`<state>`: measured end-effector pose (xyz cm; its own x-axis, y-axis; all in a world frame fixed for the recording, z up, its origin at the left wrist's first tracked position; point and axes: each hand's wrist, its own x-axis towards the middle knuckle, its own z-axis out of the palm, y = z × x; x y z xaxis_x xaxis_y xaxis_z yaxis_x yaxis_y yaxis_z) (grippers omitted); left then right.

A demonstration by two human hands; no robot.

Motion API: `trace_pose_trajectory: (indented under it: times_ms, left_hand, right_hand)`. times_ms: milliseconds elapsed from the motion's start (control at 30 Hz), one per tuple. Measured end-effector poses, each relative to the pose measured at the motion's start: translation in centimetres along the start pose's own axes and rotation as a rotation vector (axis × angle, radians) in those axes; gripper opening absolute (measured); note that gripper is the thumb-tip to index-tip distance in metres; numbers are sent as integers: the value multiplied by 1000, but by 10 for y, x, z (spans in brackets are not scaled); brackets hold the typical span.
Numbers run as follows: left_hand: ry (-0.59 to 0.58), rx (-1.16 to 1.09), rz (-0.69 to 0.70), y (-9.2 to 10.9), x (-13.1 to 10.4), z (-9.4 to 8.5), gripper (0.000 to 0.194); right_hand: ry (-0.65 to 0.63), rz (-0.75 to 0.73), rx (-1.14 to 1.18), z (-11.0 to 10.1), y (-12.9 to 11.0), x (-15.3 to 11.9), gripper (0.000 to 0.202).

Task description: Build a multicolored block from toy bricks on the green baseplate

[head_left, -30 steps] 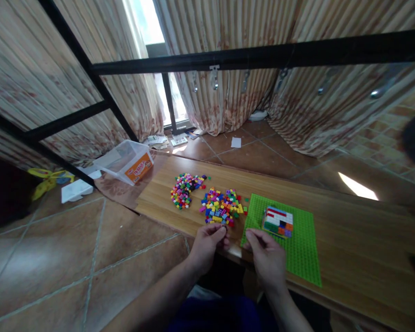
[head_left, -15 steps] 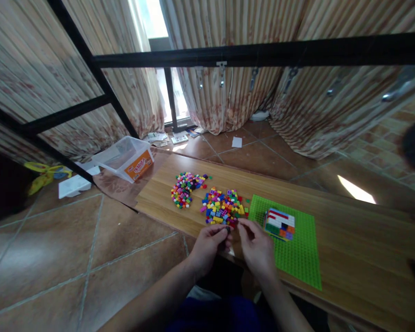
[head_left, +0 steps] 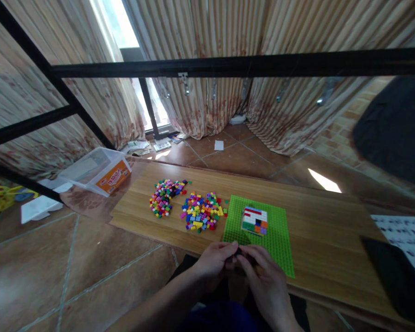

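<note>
My left hand (head_left: 214, 260) and my right hand (head_left: 266, 272) meet at the bench's near edge, in front of the green baseplate (head_left: 276, 246). Their fingertips pinch a small dark toy brick (head_left: 238, 251), mostly covered by the fingers. On the baseplate sits a block of joined bricks (head_left: 254, 220), with white, red, green, orange, purple and black on top. Left of the plate lies a loose pile of mixed toy bricks (head_left: 202, 213). Farther left, a curved pile of smaller bricks (head_left: 162, 198) spreads over the wood.
A clear plastic bin (head_left: 98, 173) with an orange label stands past the left end of the wooden bench (head_left: 324, 230). At right are a dark flat object (head_left: 397, 276) and a printed sheet (head_left: 406, 240). A black metal frame (head_left: 207, 67) crosses before the curtains.
My right hand has come in to my left, and both now touch at the small dark brick. The view has swung right, bringing the printed sheet into sight.
</note>
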<state>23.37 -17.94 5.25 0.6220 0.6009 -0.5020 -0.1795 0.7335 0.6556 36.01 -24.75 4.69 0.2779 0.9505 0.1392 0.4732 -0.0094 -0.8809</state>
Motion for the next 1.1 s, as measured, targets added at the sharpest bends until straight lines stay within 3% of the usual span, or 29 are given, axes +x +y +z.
trace_pose_trajectory:
  times_ms: [133,333,533,800,1100]
  left_hand:
    - [23,209,93,-3,9,10,47]
    - [161,573,353,8,28,10,33]
    - [211,707,466,20,43,6,22]
    - [187,756,455,12,46,-4,22]
    - [218,819,513,25,48,2,20]
  right_hand:
    - [131,-14,-96,-11,12,4,23]
    - [299,-62,-256,-33,32,39,28]
    - [272,-164,-433,-37,40,63,26]
    - [206,-278,-465,-37,39,66,24]
    - [199,-422,-608,-38,44,71,25]
